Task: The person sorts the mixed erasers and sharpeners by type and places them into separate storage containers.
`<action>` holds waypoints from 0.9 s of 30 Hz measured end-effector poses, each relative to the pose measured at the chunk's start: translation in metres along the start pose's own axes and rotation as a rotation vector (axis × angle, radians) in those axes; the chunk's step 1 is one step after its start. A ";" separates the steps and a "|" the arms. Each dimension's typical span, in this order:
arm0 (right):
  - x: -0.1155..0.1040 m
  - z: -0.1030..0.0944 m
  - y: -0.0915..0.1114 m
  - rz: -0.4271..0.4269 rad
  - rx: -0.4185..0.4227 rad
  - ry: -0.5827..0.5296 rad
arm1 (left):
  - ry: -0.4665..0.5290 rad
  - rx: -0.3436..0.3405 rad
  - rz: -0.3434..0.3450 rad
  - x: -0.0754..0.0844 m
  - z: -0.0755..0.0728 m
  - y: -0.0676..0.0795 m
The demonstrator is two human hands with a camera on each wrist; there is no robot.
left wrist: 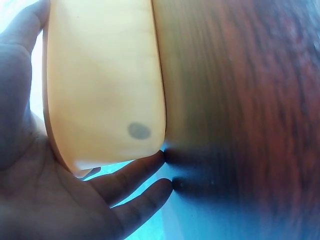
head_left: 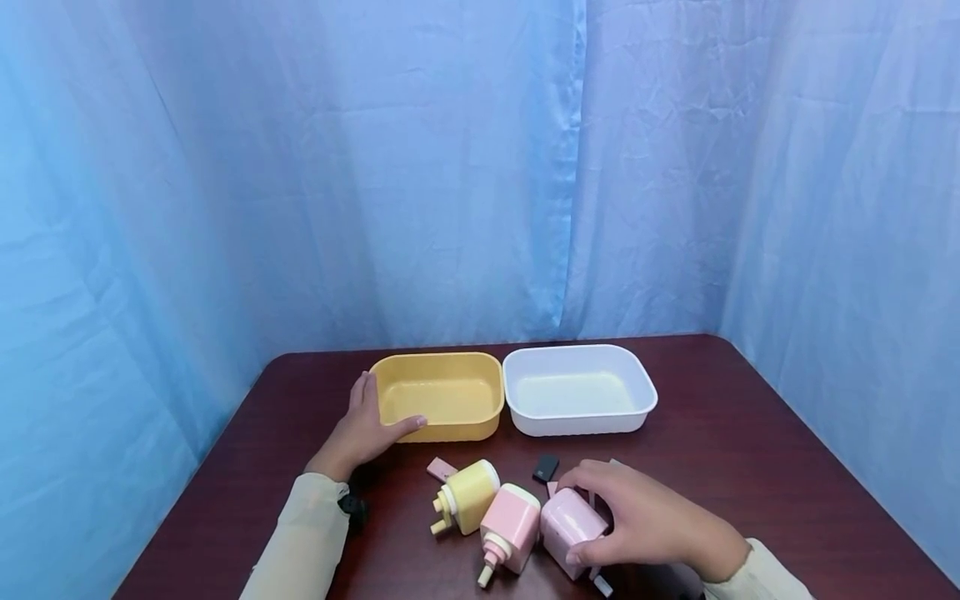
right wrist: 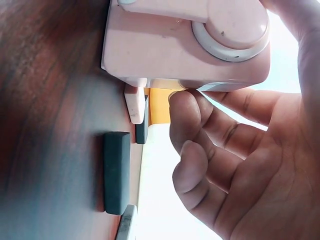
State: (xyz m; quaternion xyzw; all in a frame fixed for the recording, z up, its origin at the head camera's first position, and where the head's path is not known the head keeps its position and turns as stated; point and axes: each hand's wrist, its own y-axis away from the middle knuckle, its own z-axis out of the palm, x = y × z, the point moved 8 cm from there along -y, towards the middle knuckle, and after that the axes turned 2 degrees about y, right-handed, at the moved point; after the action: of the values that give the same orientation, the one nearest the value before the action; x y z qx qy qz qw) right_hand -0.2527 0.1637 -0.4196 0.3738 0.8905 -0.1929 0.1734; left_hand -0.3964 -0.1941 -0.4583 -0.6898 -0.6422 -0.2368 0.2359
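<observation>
My left hand (head_left: 367,429) grips the left end of a yellow plastic basket (head_left: 442,432), thumb over the front rim and fingers along the outside of the end wall. With my right hand (head_left: 652,518) I hold a pale purple hand-crank pencil sharpener (head_left: 570,523) between thumb and fingers. Its crank points toward the table's near side; the right wrist view shows the sharpener body (right wrist: 150,55) close up. Just left of it lies a pink pencil sharpener (head_left: 513,515), and beyond that a yellow one (head_left: 474,497), both with cranks facing the near side.
A white basket (head_left: 581,424) stands right beside the yellow one at the back of the dark red table (head_left: 720,433). Small blocks like erasers lie behind the sharpeners, including a pink one (head_left: 441,469) and a black one (head_left: 546,468). Blue curtains (head_left: 465,183) surround the table.
</observation>
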 end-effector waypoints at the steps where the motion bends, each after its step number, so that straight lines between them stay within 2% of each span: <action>1: 0.000 0.000 0.000 0.000 0.000 -0.001 | 0.000 -0.001 0.002 0.001 0.000 0.000; 14: -0.001 -0.002 -0.002 0.055 -0.001 0.060 | -0.018 -0.004 0.014 0.002 0.001 -0.001; 19: -0.001 -0.005 -0.002 0.038 0.009 0.063 | -0.011 -0.005 0.008 0.003 0.001 -0.001; 27: 0.004 -0.008 -0.002 0.011 0.031 -0.022 | 0.003 -0.004 0.003 0.002 0.000 -0.001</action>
State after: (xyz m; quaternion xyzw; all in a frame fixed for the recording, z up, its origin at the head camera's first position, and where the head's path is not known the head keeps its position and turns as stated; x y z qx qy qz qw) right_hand -0.2580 0.1688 -0.4145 0.3790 0.8835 -0.2098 0.1784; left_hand -0.3968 -0.1923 -0.4574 -0.6910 -0.6403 -0.2388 0.2356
